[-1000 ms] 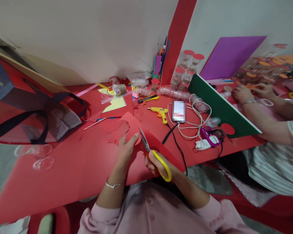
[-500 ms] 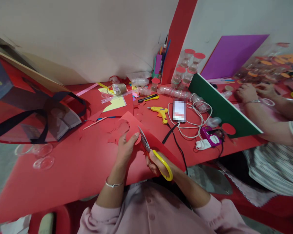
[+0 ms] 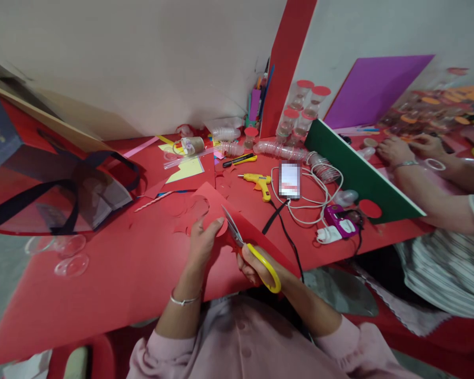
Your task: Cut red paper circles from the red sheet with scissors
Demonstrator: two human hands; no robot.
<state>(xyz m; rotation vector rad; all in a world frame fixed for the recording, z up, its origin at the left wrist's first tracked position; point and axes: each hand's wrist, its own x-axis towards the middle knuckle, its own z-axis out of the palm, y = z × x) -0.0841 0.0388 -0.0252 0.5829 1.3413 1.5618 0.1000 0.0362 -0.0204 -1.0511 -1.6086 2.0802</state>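
My left hand [image 3: 202,235] pinches a sheet of red paper [image 3: 248,217] between thumb and fingers, close to a rounded piece at its cut edge. Curved notches are cut out of the sheet's left side. Yellow-handled scissors [image 3: 264,267] are gripped in my right hand [image 3: 256,266], their blades at the paper just right of my left thumb. The blades look slightly parted. Part of the right hand's fingers is hidden behind the handle. Red scraps [image 3: 185,223] lie beside the left hand, hard to tell from the red table [image 3: 134,273].
Beyond the paper lie a yellow glue gun [image 3: 258,184], a cutter knife [image 3: 240,160] and a phone [image 3: 289,180] among white cables. Stacked clear plastic cups [image 3: 280,150] stand behind. A green board [image 3: 359,176] separates a co-worker's hands [image 3: 398,151] at right. A bag [image 3: 63,173] stands left.
The scissor blades have shifted very slightly against the red paper. Both hands keep nearly the same place and hold.
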